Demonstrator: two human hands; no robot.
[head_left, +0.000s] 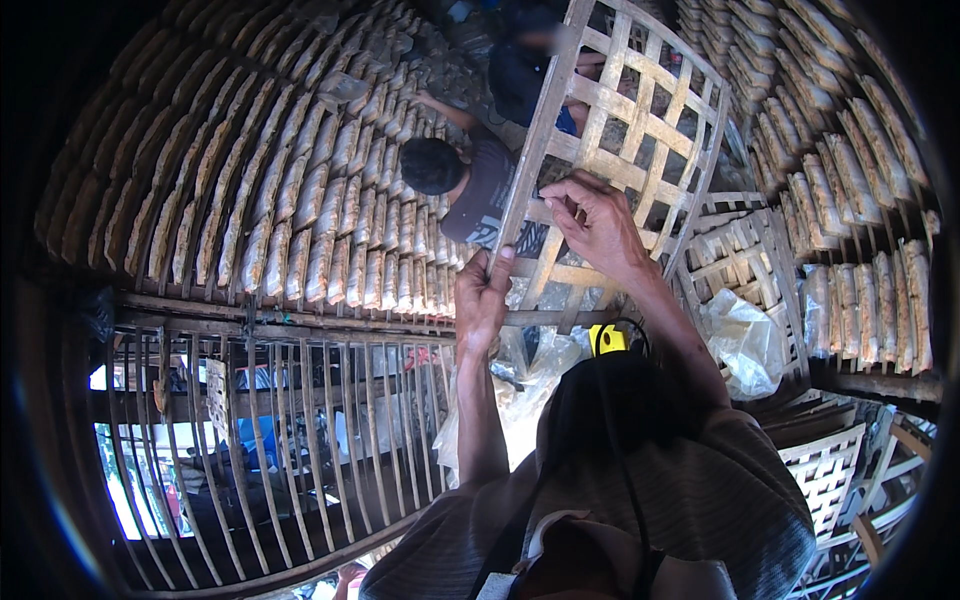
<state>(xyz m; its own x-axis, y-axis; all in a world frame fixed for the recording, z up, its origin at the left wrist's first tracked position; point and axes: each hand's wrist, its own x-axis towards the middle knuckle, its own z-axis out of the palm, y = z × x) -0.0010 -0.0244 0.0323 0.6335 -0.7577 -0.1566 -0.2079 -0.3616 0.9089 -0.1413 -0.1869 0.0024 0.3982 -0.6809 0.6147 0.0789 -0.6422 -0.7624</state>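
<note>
A woven bamboo lattice tray [540, 130] with a straight wooden edge stands tilted up in front of me. My left hand [482, 305] is closed around its lower left corner, with the thumb on the near side. My right hand [597, 225] is in front of the lattice, beside the left edge strip. Its fingers are curled, with thumb and forefinger pinched together. What lies between those fingertips, if anything, is too small to make out.
Rows of wrapped, tan-edged slabs [300, 230] stand on racks at left, with more slabs [890, 310] at right. Beyond the tray a co-worker [480, 185] bends toward the left rack. A slatted bamboo frame [270, 450], plastic sheeting [745, 340] and other lattice trays [825, 475] lie nearby.
</note>
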